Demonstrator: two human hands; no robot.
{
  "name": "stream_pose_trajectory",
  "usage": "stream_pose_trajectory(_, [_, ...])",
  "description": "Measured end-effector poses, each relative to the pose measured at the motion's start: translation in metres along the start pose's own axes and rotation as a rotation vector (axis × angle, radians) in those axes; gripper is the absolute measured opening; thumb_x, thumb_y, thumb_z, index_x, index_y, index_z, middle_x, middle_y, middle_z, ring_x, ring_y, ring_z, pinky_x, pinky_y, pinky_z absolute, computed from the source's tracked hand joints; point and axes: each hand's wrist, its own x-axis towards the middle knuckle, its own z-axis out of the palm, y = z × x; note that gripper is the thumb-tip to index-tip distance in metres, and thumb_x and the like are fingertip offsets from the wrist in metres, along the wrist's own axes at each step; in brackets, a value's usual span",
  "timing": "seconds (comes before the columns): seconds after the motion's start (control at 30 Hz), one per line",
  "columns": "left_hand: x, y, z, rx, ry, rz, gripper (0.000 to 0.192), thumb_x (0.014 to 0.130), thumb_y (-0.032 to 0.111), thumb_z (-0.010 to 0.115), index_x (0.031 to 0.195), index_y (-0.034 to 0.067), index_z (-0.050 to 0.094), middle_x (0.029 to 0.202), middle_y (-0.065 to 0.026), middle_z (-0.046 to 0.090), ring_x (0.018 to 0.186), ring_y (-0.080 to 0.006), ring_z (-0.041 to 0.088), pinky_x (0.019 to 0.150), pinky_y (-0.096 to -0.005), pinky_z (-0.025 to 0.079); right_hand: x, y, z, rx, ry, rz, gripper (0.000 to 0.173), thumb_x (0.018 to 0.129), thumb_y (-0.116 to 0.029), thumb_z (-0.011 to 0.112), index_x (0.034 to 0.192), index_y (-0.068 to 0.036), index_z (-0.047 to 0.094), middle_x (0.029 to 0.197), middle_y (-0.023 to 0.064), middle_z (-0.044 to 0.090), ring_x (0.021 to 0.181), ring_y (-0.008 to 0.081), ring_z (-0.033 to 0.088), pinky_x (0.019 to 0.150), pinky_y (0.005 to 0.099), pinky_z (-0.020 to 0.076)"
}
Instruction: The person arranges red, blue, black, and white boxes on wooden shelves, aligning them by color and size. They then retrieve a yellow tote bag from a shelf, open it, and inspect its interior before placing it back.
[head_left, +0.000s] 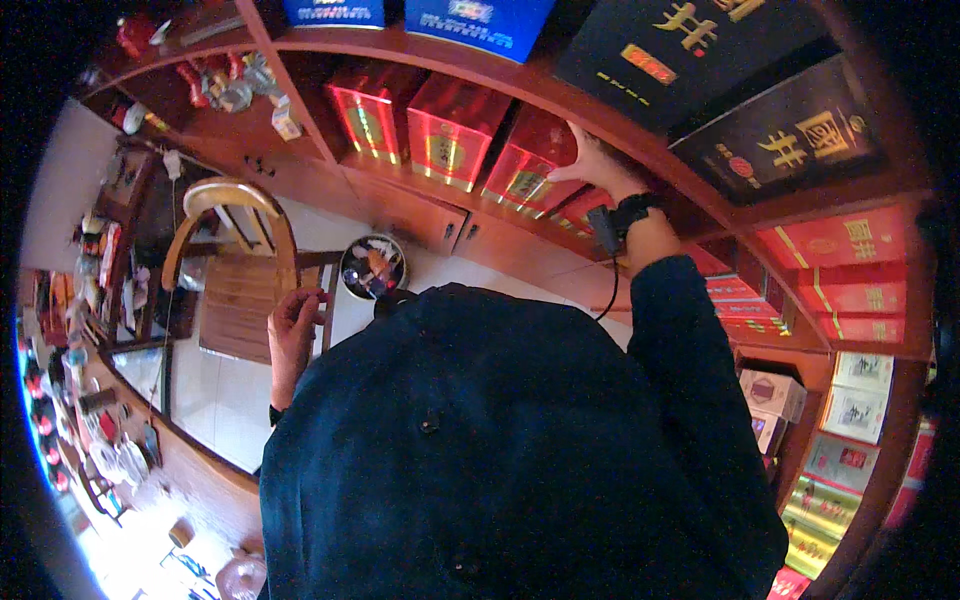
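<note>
My right hand (600, 166) reaches into a shelf bay, thumb and forefinger spread against a glossy red gift box (534, 161). The shelf's edge partly hides the other fingers, so a firm grip cannot be made out. Two similar red boxes, a middle one (456, 131) and a left one (367, 116), stand upright beside it. On my right wrist sits a black band with a small dark device (604, 229) and a cable. My left hand (295, 326) hangs by my side with loosely curled fingers, nothing visible in it, close to a wooden armchair (232, 195).
A round bowl of mixed small items (373, 266) stands near the cabinet doors (420, 217). Blue boxes (472, 26) and large black boxes (787, 139) fill the shelves above. A cluttered wooden table (187, 480) curves along the left. More boxed goods (855, 397) line the right.
</note>
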Motion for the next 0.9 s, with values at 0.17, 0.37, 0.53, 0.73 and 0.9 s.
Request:
stream_pose_trajectory(0.17, [-0.028, -0.01, 0.004, -0.025, 0.077, -0.055, 0.019, 0.098, 0.015, 0.06, 0.107, 0.001, 0.069, 0.097, -0.004, 0.073, 0.071, -0.0082, 0.059, 0.062, -0.0231, 0.045, 0.022, 0.013, 0.002, -0.093, -0.104, 0.044, 0.122, 0.05, -0.041, 0.094, 0.151, -0.009, 0.033, 0.149, 0.0153, 0.039, 0.139, 0.0329, 0.035, 0.116, 0.0418, 0.0286])
stream_pose_trajectory(0.37, [-0.041, -0.009, 0.012, 0.017, 0.093, -0.097, 0.02, 0.098, 0.017, 0.059, 0.107, 0.002, 0.069, 0.095, -0.0023, 0.072, 0.072, -0.0078, 0.057, 0.063, -0.0232, 0.045, 0.029, 0.018, -0.004, -0.175, -0.309, 0.176, 0.134, 0.059, -0.048, 0.09, 0.161, -0.016, 0.01, 0.166, 0.0173, 0.013, 0.153, 0.0355, 0.01, 0.124, 0.0444, 0.0125])
stream_pose_trajectory(0.53, [-0.042, -0.001, 0.025, 0.027, 0.081, -0.054, 0.021, 0.099, 0.019, 0.059, 0.106, 0.002, 0.069, 0.096, -0.0025, 0.071, 0.075, -0.0086, 0.057, 0.066, -0.0233, 0.047, 0.022, 0.018, 0.022, -0.252, -0.183, 0.153, 0.133, 0.062, -0.053, 0.088, 0.161, -0.016, 0.007, 0.166, 0.018, 0.011, 0.153, 0.0391, 0.008, 0.123, 0.0474, 0.0116])
stream_pose_trajectory(0.73, [-0.035, -0.002, 0.032, 0.026, 0.061, -0.05, 0.019, 0.099, 0.019, 0.059, 0.106, 0.004, 0.07, 0.095, -0.0013, 0.071, 0.072, -0.0072, 0.056, 0.061, -0.0219, 0.044, 0.008, 0.018, 0.037, -0.496, -0.045, 0.082, 0.126, 0.063, -0.052, 0.086, 0.16, -0.015, 0.014, 0.163, 0.0191, 0.018, 0.15, 0.0411, 0.016, 0.12, 0.0555, 0.0175])
stream_pose_trajectory(0.9, [-0.029, -0.007, 0.037, -0.014, 0.061, -0.034, 0.018, 0.099, 0.019, 0.06, 0.105, 0.006, 0.07, 0.09, 0.0012, 0.071, 0.067, -0.0043, 0.053, 0.055, -0.0201, 0.039, 0.006, 0.017, 0.036, -0.408, -0.004, 0.013, 0.12, 0.061, -0.046, 0.088, 0.158, -0.013, 0.024, 0.162, 0.0199, 0.022, 0.149, 0.0422, 0.019, 0.12, 0.054, 0.0202])
